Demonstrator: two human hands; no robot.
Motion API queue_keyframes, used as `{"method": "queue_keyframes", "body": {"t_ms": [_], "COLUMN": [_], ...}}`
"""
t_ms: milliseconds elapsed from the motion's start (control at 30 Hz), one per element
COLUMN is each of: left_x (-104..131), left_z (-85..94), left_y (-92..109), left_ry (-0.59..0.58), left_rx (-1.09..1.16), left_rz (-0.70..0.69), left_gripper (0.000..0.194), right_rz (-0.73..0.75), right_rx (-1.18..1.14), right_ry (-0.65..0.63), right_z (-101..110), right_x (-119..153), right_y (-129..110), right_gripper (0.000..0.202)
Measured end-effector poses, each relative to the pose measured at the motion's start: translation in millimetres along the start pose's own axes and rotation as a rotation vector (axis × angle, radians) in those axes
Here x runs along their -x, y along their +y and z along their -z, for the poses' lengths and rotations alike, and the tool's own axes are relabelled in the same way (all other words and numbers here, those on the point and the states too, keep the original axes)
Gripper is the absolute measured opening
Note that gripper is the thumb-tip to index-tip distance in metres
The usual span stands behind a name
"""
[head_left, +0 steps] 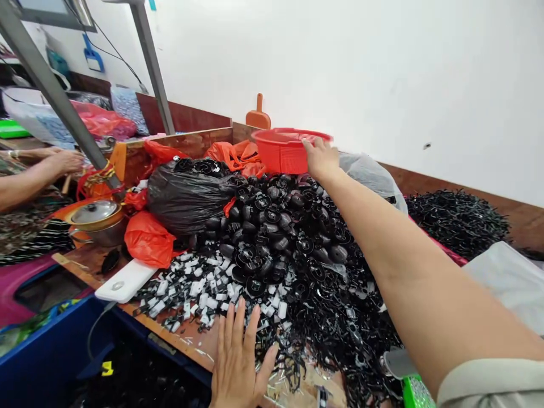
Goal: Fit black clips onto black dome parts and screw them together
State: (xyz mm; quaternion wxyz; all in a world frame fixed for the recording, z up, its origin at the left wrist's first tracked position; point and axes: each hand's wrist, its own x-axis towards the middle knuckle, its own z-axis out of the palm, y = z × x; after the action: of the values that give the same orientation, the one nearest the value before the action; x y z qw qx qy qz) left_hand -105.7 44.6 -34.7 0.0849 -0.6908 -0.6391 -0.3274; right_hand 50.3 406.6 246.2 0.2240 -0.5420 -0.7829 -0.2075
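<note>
My right hand [322,156] reaches far over the table and grips the rim of a red plastic basket [283,156] near the wall. Low in the picture, my left hand [238,360] is spread, palm down, at the table's near edge, holding nothing. Beyond its fingertips lie small white and black parts [208,289]. A pile of round black parts [272,226] rises below the basket. Thin black pieces [340,328] cover the table between my left hand and my right forearm.
A black bag [182,195], a red bag [149,238], a white device [125,281] and a lidded pot [96,215] stand left. A blue bin [51,351] is below the edge. Another person's hands [63,161] are at far left. More black pieces [459,221] lie right.
</note>
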Motion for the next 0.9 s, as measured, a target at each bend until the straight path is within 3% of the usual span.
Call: {"method": "queue_keyframes", "body": {"t_ms": [100,167,300,367,467,567,633,700,767,833,900], "left_x": [0,0,-1,-2,-4,-2,1,5,5,0,-7], "left_z": [-2.6,-3.2,-3.7,-5.0,-4.4,2.8,9.4,15.0,17.8,17.7,16.2], "left_y": [-3,-2,6,9,9,8,15,32,56,80,96], "left_ry": [-0.043,-0.064,-0.115,-0.125,-0.105,0.009,0.06,0.009,-0.114,-0.192,-0.21], "left_rx": [0.005,0.024,0.095,0.116,0.151,0.215,0.254,0.302,0.384,0.47,0.523], "left_rz": [-0.018,-0.006,0.044,0.063,0.049,0.035,0.04,0.012,-0.06,-0.086,-0.023], "left_gripper": [0.087,0.084,0.079,0.077,0.074,0.061,0.048,0.034,0.022,0.015,0.014], "right_rz": [-0.043,-0.089,-0.09,-0.066,0.12,0.182,0.024,-0.272,-0.468,-0.436,-0.319], "right_rx": [-0.055,-0.126,-0.385,-0.423,-0.658,-0.895,-0.971,-1.008,-1.008,-0.946,-0.83], "right_ry": [-0.112,-0.12,0.008,-0.015,-0.04,-0.28,-0.477,-0.579,-0.556,-0.471,-0.43], "right_z": [-11,-8,12,27,58,82,83,74,61,50,42], "right_x": [12,23,56,89,174,293,372,437,482,505,509], "right_y": [-1,-4,-23,-38,-56,-53,-39,-24,-16,-18,-27], "right_gripper": [0.042,0.039,0.025,0.025,0.022,0.016,0.016,0.015,0.016,0.022,0.031]}}
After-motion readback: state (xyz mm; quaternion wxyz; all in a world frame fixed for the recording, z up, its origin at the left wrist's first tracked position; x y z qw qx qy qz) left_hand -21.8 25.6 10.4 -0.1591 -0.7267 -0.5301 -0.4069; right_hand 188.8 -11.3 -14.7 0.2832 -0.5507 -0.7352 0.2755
